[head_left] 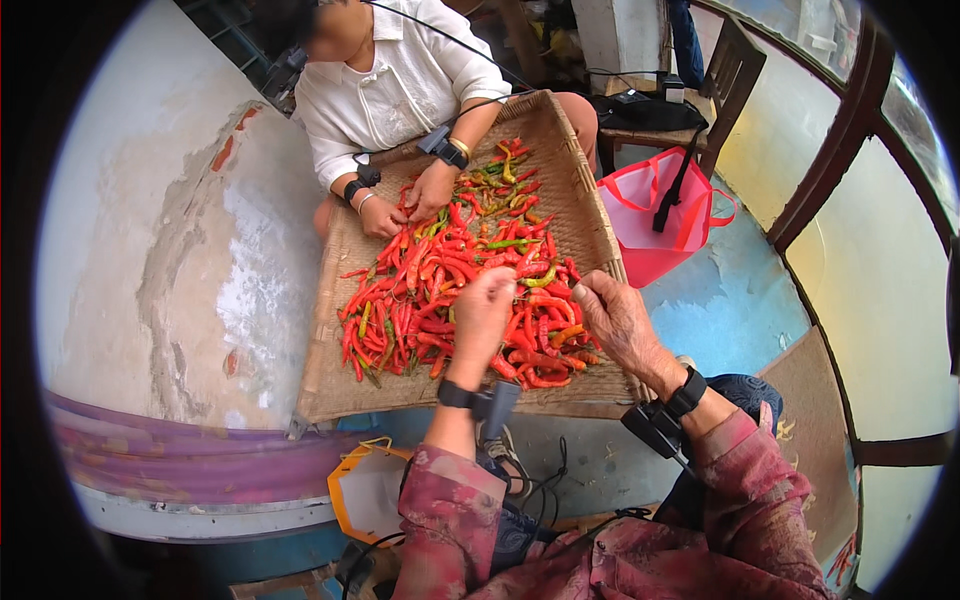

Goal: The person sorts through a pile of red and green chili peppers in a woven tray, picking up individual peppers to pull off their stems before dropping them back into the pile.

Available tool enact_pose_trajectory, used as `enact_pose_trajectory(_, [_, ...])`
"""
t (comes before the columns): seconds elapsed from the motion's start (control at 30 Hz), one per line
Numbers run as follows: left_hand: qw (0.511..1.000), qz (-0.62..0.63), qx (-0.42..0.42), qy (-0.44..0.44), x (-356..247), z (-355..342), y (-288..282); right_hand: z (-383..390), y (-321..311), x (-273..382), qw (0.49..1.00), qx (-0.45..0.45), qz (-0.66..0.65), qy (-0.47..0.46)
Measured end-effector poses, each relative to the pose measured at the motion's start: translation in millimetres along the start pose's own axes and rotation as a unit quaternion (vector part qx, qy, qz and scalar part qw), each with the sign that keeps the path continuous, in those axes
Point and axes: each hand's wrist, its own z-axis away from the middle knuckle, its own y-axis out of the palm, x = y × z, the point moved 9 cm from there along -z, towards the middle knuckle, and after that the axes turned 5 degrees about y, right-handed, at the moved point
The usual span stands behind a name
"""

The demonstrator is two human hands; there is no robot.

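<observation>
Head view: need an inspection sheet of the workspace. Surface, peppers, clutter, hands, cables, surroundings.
Surface: shallow woven tray, rimmed, partly covered.
Peppers: heaped chili peppers, mostly red, some green or yellowish.
Clutter: pink-red tote bag right of the tray; orange-edged bag below its near edge.
Hands: left hand over the peppers, blurred; right hand near the tray's right side; grip unclear on both.
Cables: black cable near the floor; another across the co-worker's white shirt.
Surroundings: peeling wall left; wooden chair upper right.
</observation>
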Motion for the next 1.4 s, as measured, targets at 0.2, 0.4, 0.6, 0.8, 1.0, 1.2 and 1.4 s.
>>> enact_pose_trajectory(0.2, [0.849,-0.483,0.083,0.196,-17,19,54,6,9,19,0.999,0.014,0.016,-0.038])
enact_pose_trajectory(0.4, [0.864,-0.466,0.05,0.186,-47,20,41,4,5,12,0.998,0.007,0.052,-0.046])
enact_pose_trajectory(0.6, [0.935,-0.286,0.028,0.208,-74,39,34,21,32,38,0.924,-0.022,0.291,-0.245])
enact_pose_trajectory(0.8, [0.991,-0.084,0.003,0.105,-65,37,20,6,41,25,0.95,-0.011,0.251,-0.187])
enact_pose_trajectory(1.0, [0.98,-0.153,-0.109,0.06,-47,16,-46,-6,41,2,0.987,0.069,0.137,-0.045])
enact_pose_trajectory(1.2, [0.813,-0.492,-0.23,0.21,-74,22,-82,-7,12,1,0.993,-0.005,0.107,-0.042])
enact_pose_trajectory(1.4, [0.889,-0.435,0.133,0.057,-13,36,5,-3,9,9,0.992,0.0,0.113,-0.055])
